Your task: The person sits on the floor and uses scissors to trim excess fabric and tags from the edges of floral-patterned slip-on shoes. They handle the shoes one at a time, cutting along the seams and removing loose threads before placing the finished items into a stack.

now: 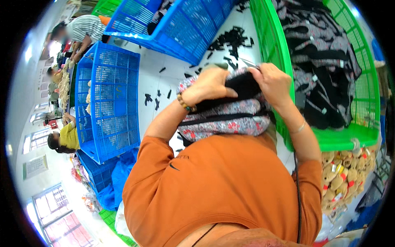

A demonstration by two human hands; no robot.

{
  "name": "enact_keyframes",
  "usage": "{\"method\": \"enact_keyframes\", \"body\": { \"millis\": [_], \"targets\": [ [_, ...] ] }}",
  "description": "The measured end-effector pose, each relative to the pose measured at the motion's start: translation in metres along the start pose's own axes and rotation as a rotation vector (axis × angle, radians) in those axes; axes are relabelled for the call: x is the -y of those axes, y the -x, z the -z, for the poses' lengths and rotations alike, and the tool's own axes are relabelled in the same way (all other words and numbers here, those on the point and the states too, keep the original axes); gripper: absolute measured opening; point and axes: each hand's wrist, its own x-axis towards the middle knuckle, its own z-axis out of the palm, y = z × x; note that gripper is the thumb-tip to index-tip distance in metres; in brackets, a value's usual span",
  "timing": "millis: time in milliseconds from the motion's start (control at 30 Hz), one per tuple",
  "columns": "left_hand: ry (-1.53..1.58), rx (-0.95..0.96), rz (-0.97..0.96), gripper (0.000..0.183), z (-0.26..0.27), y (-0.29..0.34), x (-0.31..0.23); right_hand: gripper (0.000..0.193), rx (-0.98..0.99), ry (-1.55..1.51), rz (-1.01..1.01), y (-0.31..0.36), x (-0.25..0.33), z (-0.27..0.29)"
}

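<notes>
Fabric (224, 110) — a stack of floral and black layers — sits just left of the green crate (266, 33). My left hand (209, 84), farther from the crate, grips the black piece (245, 85), thumb laid on it; my right hand (272, 81), beside the crate, pinches its edge between thumb and fingers.

Remotely I see blue crate (113, 103) 9 o'clock, striped-shirt person (87, 29) 10, tan plush toys (343, 177) 4, window (61, 216) 8.
</notes>
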Motion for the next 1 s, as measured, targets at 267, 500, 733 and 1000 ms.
{"method": "enact_keyframes", "body": {
  "millis": [267,500,733,1000],
  "targets": [
    [-0.454,-0.851,0.030,0.042,0.169,-0.026,0.048,0.040,-0.033,-0.079,-0.220,-0.009,-0.028,0.007],
    [-0.260,-0.944,-0.214,0.033,0.151,-0.019,0.074,0.047,-0.044,-0.052,-0.164,-0.005,-0.035,-0.002],
    [-0.157,0.049,-0.153,0.033,-0.028,-0.014,0.036,0.052,0.076,-0.075,-0.212,0.000,-0.040,-0.006],
    [-0.138,0.167,0.070,0.034,-0.040,-0.034,0.036,0.053,0.194,-0.112,-0.239,0.004,-0.036,-0.015]
  ]
}}
